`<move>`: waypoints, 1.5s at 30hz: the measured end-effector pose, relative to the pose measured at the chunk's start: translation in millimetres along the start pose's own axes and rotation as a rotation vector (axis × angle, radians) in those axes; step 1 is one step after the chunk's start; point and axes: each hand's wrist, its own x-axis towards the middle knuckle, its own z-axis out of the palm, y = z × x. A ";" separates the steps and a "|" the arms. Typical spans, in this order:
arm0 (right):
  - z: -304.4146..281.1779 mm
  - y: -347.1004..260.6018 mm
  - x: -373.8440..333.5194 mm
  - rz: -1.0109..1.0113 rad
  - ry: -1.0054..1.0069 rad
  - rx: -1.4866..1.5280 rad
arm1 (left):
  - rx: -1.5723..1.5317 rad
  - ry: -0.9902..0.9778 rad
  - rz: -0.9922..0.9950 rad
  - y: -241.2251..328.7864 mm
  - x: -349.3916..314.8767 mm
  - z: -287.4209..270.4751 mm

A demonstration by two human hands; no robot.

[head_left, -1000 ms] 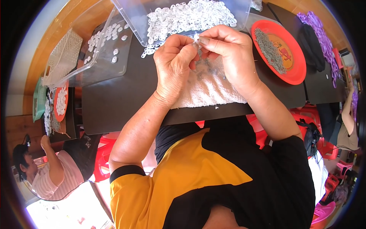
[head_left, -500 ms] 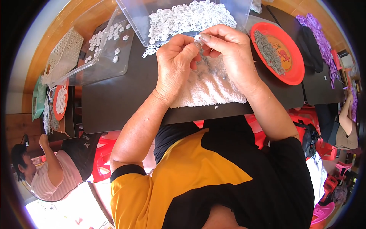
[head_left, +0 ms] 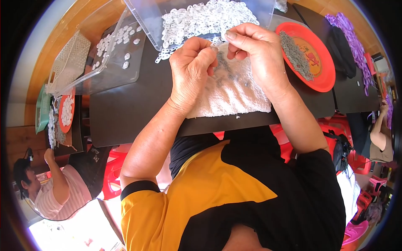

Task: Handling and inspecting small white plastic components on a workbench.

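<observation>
My left hand (head_left: 190, 62) is closed in a pinch, thumb against fingers, above a white towel (head_left: 234, 100). What its fingertips hold is too small to make out. Just apart from it, my right hand (head_left: 257, 48) also pinches with curled fingers, the contents hidden. Small grey pieces (head_left: 224, 62) lie on the towel beneath the hands. Beyond the fingertips, many small white plastic pieces with holes (head_left: 209, 19) fill a clear plastic bin (head_left: 148, 25). A few of these white pieces (head_left: 164, 54) sit outside its near corner.
On the right stands a red plate (head_left: 328, 79) of thin grey pieces (head_left: 295, 56). A clear lid-like tray (head_left: 121, 79) with scattered white pieces (head_left: 125, 65) is at left, near a white perforated basket (head_left: 77, 54). Another person (head_left: 63, 188) sits far left; purple strips (head_left: 345, 35) lie far right.
My hands have drawn apart: the right hand has shifted slightly up and right, away from the left. The small white piece between the fingertips no longer shows clearly.
</observation>
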 end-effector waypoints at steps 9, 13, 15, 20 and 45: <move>1.9 -2.4 -3.7 0.025 -0.034 -0.046 | -0.010 -0.005 -0.010 -0.5 0.2 0.0; 4.3 0.8 -4.2 0.050 -0.060 -0.008 | -0.013 -0.016 -0.021 -0.8 0.0 0.2; 3.4 -1.1 -3.7 0.063 -0.070 -0.042 | -0.010 -0.018 -0.021 -0.6 -0.1 0.0; -0.2 -1.1 -0.7 0.086 -0.109 -0.076 | -0.009 -0.039 -0.031 0.8 -0.2 -0.8; -4.8 -4.7 2.4 0.009 -0.108 -0.114 | -0.044 -0.073 -0.072 5.2 0.8 0.4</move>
